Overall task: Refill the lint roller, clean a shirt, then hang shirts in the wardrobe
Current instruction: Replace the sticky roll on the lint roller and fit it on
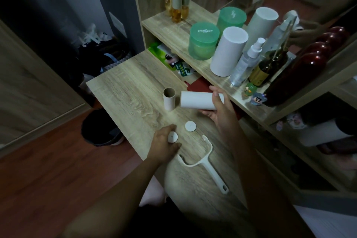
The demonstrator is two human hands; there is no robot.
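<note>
My right hand (220,111) grips a white lint refill roll (196,100), held sideways just above the wooden table (133,91). An empty brown cardboard core (169,99) stands upright left of the roll. My left hand (164,141) pinches a small white round end cap (172,137) on the table. A second white end cap (190,126) lies flat between my hands. The white lint roller handle (207,162), with its forked frame empty, lies near the table's front, close to my left wrist.
A shelf (173,31) behind the table holds two green jars (203,43), a white cylinder (229,51), spray bottles, a dark bottle and small figurines. A mirror stands behind it. A black bin (100,131) sits on the floor to the left.
</note>
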